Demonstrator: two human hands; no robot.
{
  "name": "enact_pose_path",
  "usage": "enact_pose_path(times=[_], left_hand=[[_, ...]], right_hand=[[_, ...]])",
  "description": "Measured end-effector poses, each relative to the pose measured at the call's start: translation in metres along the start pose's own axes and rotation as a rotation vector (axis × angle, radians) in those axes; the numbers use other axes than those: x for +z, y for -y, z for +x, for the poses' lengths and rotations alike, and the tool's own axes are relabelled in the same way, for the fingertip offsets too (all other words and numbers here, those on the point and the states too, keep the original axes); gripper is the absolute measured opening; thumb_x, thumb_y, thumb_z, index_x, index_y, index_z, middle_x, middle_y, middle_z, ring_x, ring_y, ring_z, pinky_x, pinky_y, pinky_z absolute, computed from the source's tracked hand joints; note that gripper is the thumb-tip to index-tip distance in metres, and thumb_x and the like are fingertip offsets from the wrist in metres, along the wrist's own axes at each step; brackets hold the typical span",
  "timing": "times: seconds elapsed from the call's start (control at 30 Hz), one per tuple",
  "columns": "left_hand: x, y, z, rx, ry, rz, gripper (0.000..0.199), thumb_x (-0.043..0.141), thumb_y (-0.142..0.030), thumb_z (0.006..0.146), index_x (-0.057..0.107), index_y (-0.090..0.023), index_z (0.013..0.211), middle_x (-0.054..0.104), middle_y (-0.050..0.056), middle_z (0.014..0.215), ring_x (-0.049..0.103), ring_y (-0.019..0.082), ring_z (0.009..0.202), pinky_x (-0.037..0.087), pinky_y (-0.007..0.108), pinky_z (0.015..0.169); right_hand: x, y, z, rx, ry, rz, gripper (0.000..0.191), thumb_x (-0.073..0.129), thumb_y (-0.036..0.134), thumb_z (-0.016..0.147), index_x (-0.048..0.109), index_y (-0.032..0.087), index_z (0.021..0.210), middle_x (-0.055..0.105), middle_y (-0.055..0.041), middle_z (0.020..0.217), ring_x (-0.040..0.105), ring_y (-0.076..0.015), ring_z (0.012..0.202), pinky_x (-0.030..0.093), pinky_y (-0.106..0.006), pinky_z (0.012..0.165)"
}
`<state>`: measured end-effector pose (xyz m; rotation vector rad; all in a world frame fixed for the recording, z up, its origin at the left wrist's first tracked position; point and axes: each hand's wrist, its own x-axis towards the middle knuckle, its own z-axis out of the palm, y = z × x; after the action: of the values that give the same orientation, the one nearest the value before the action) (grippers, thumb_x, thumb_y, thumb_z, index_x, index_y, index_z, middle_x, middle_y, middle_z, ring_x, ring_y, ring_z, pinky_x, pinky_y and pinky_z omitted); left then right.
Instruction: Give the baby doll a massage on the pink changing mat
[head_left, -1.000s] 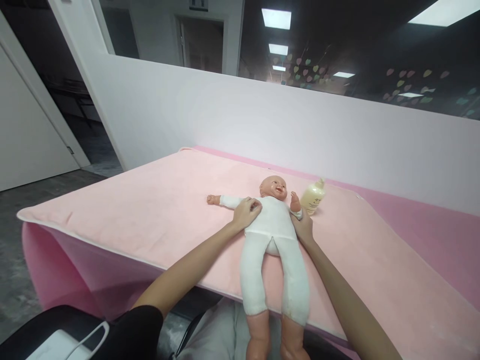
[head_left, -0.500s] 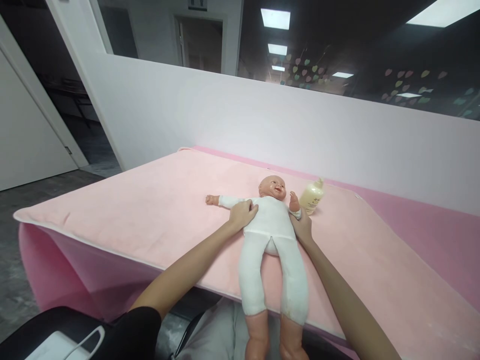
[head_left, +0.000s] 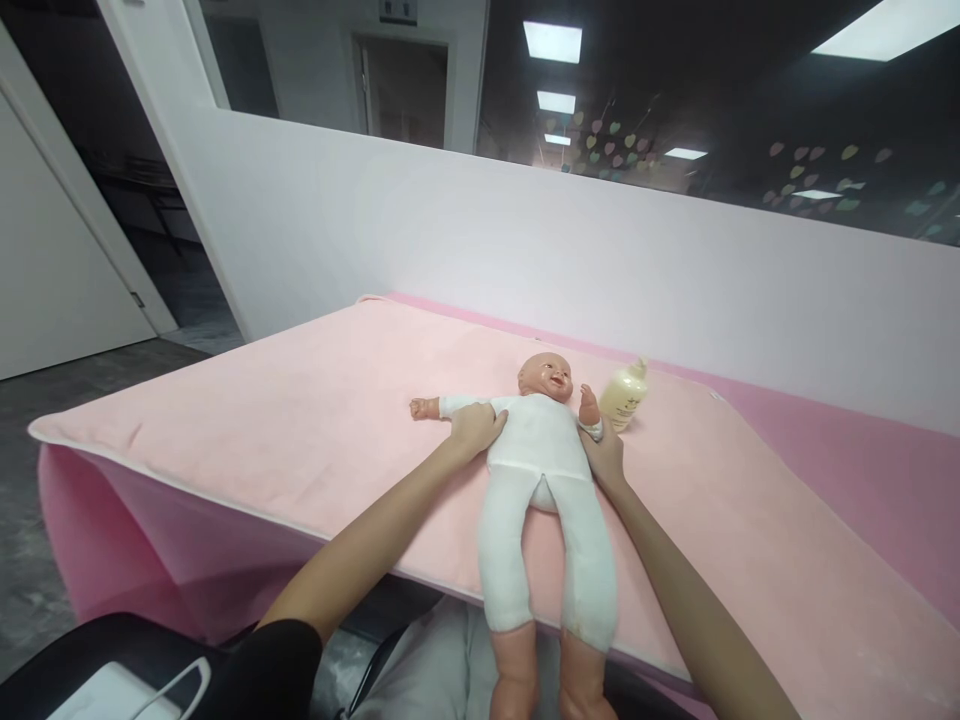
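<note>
Pink desk (head_left: 262,410), and the doll (head_left: 541,435) hangs over its near edge, feet cut off from view! Left hand (head_left: 478,430) curls by one arm, right hand (head_left: 607,460) at the other side, both partly hidden, grips impossible to tell, doll between them.

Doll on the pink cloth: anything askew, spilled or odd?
The doll lies with its lower legs past the near edge of the pink cloth, so it looks only partly supported. The bottle looks tilted, but I can't tell whether that's lens distortion. No spill visible.
</note>
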<state>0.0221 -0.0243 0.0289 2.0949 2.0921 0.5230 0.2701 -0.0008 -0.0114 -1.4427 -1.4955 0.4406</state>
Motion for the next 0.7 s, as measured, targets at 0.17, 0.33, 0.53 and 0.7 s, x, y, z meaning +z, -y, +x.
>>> enact_pose_path(times=[0.17, 0.33, 0.53, 0.7], left_hand=[[0.009, 0.013, 0.007, 0.026, 0.090, -0.236, 0.056, 0.031, -0.051, 0.091, 0.069, -0.013, 0.077, 0.071, 0.020, 0.090, 0.067, 0.034, 0.089, 0.045, 0.038, 0.077], [0.030, 0.017, 0.018, -0.064, 0.048, -0.844, 0.031, 0.056, -0.044, 0.082, 0.066, -0.015, 0.081, 0.071, 0.015, 0.105, 0.064, 0.031, 0.099, 0.044, 0.035, 0.085], [0.026, 0.010, 0.016, -0.207, 0.152, -1.406, 0.031, 0.073, -0.037, 0.071, 0.062, -0.014, 0.090, 0.071, 0.013, 0.103, 0.063, 0.026, 0.098, 0.048, 0.031, 0.082], [0.023, 0.009, 0.019, -0.216, 0.252, -1.610, 0.033, 0.070, -0.037, 0.075, 0.062, -0.014, 0.097, 0.072, 0.010, 0.094, 0.066, 0.023, 0.090, 0.049, 0.032, 0.081]], right_hand=[[0.000, 0.000, 0.000, 0.010, -0.003, -0.003, 0.047, 0.058, 0.046, 0.071, 0.061, 0.021, 0.110, 0.066, -0.0059, 0.100, 0.059, -0.0236, 0.089, 0.043, -0.030, 0.073], [0.000, 0.000, 0.000, 0.023, -0.002, -0.003, 0.050, 0.057, 0.047, 0.070, 0.061, 0.020, 0.112, 0.066, -0.0071, 0.100, 0.059, -0.0243, 0.089, 0.043, -0.031, 0.072], [0.001, -0.002, 0.001, 0.000, -0.007, 0.028, 0.052, 0.057, 0.045, 0.069, 0.060, 0.019, 0.114, 0.066, -0.0080, 0.100, 0.059, -0.0241, 0.088, 0.044, -0.033, 0.075], [0.001, 0.000, 0.000, 0.016, -0.005, 0.047, 0.048, 0.059, 0.042, 0.069, 0.060, 0.020, 0.112, 0.067, -0.0068, 0.100, 0.060, -0.0242, 0.090, 0.045, -0.033, 0.077]])
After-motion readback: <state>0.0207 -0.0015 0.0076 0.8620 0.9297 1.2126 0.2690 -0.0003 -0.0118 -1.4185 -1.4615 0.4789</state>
